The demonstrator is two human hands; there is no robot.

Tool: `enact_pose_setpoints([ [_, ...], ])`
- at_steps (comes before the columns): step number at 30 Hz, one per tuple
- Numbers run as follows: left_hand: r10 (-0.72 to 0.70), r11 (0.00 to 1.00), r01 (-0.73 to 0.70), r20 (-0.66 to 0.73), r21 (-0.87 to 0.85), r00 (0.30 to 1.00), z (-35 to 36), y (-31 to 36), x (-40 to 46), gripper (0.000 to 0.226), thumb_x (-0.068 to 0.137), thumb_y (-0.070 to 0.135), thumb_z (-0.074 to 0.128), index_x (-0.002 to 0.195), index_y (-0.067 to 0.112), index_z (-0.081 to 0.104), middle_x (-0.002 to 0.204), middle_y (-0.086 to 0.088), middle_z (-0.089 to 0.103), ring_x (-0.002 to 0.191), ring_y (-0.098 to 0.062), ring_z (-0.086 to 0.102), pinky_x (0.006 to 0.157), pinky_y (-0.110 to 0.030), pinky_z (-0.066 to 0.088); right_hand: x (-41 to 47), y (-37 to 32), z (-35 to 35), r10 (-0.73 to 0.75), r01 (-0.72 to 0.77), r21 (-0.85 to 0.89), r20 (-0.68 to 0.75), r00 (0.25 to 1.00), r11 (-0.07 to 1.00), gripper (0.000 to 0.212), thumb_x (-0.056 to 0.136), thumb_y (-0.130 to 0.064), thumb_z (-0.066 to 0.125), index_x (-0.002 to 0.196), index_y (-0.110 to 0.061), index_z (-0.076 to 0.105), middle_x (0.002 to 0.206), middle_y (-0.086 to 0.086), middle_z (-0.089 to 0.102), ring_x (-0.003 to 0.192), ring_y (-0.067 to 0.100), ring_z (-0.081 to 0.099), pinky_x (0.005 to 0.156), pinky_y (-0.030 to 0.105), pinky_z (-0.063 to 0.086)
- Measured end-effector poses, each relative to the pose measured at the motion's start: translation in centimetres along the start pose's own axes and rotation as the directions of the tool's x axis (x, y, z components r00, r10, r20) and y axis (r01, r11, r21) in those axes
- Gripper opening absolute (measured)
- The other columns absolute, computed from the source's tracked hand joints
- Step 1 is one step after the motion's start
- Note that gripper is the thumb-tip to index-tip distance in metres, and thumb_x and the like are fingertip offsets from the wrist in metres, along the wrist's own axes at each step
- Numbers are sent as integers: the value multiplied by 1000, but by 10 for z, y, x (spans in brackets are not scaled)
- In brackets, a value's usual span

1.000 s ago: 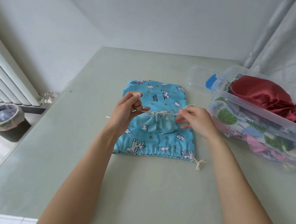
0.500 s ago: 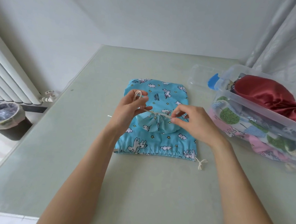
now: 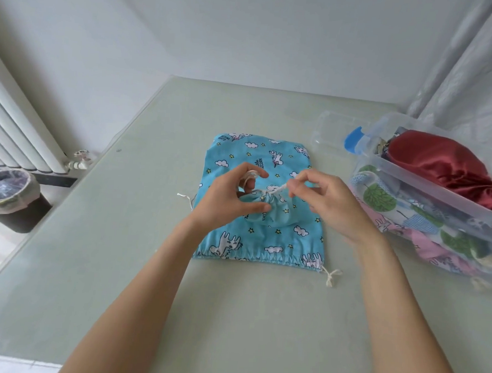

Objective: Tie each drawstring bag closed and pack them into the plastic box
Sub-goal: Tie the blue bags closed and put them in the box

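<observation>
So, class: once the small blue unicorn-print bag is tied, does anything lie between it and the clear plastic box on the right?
Nothing visible does. The small blue unicorn-print drawstring bag lies on a larger matching bag, with bare table across to the clear plastic box. The box stands open, though a red satin bag already heaps above its rim.

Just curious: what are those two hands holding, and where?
Each hand pinches an end of the white drawstring at the small blue bag's gathered mouth: left hand, right hand.
</observation>
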State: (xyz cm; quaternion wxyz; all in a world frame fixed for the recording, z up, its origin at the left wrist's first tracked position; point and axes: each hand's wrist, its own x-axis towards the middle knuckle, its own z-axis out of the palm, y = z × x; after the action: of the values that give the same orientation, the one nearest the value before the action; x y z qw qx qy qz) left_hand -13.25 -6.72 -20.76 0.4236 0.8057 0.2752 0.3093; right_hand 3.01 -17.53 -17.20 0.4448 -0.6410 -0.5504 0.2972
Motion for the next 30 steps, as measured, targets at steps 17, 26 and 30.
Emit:
enact_pose_setpoints([
  [17, -286, 946, 297, 95, -127, 953, -42, 22, -22, 19, 84, 17, 68, 102, 10, 63, 87, -3, 66, 72, -13, 67, 57, -20, 52, 0, 8, 26, -88, 79, 277, 19, 996, 957, 27, 97, -6, 44, 101, -21, 67, 85, -4, 70, 45, 8, 28, 47, 22, 29],
  [26, -316, 948, 300, 205, 107, 926, -49, 26, -40, 9, 82, 24, 70, 84, 16, 73, 66, 11, 70, 62, -1, 64, 61, -14, 49, 3, 11, 29, -132, 129, 171, 6, 991, 977, 13, 95, -4, 48, 91, -16, 52, 78, -1, 71, 42, 10, 36, 44, 21, 36],
  [30, -267, 963, 264, 307, 52, 914, -50, 29, -45, 7, 82, 18, 70, 87, 19, 74, 77, 6, 72, 73, -1, 64, 71, -12, 47, 3, 13, 32, -79, 69, 177, 51, 996, 982, 9, 95, -8, 50, 94, -15, 44, 81, 1, 70, 41, 10, 39, 46, 21, 39],
])
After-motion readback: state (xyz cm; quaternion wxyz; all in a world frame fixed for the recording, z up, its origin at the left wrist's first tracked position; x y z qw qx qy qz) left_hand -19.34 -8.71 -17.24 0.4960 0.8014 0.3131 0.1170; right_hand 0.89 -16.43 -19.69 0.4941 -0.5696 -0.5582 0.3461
